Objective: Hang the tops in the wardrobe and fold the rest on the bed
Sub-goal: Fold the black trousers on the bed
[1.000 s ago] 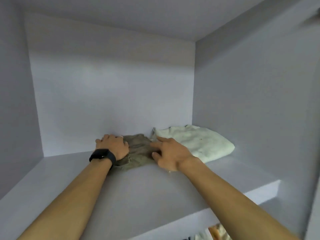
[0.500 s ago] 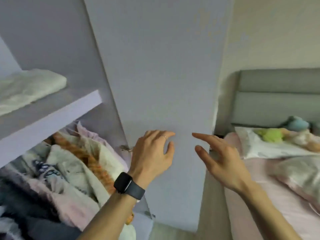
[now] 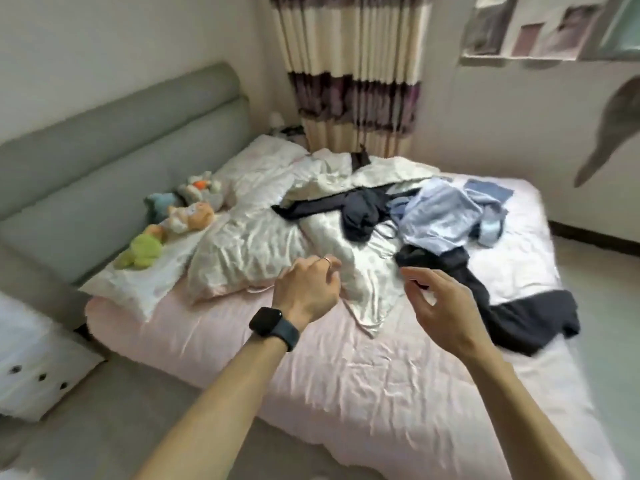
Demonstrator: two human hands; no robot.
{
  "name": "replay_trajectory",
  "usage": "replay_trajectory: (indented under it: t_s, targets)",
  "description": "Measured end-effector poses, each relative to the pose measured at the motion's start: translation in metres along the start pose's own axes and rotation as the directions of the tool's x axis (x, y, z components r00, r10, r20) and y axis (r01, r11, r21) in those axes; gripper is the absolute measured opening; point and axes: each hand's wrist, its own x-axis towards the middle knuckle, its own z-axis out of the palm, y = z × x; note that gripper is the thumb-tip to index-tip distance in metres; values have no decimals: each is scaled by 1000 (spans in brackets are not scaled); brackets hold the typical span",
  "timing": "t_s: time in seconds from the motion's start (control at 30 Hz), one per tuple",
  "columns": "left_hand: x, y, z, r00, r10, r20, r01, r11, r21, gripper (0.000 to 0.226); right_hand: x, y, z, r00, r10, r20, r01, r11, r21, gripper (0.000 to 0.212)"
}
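pale-blue shirt crumpled on bed beside dark garment. left hand and right hand above sheet, fingers loosely curled, holding nothing.

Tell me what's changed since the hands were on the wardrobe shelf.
Both hands came off the olive garment on the shelf and swung away from the wardrobe; the left hand and right hand now hover empty over the bed, near the dark clothes. Unchanged since half a second ago: both hands hold nothing.
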Motion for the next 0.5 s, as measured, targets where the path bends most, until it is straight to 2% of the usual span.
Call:
replay_trajectory:
  t_s: [0.1,0.17,0.33,0.5]
  targets:
    - [38,51,40,981,152,122,-148,988,-37,30,-19,42,-41,974,182,-135,-188,981,-39,27]
    - [51,80,66,948,255,191,-248,967,-57,31,-41,63,-60,930,297,-215,-311,950,-32,27]
    - [54,122,125,847,429,313,-402,903,-150,30,-100,97,-80,808,517,-283,-546,837,-32,27]
    - [58,141,164,783,460,419,-450,884,-129,31,-131,115,-81,735,606,-303,-645,763,-38,28]
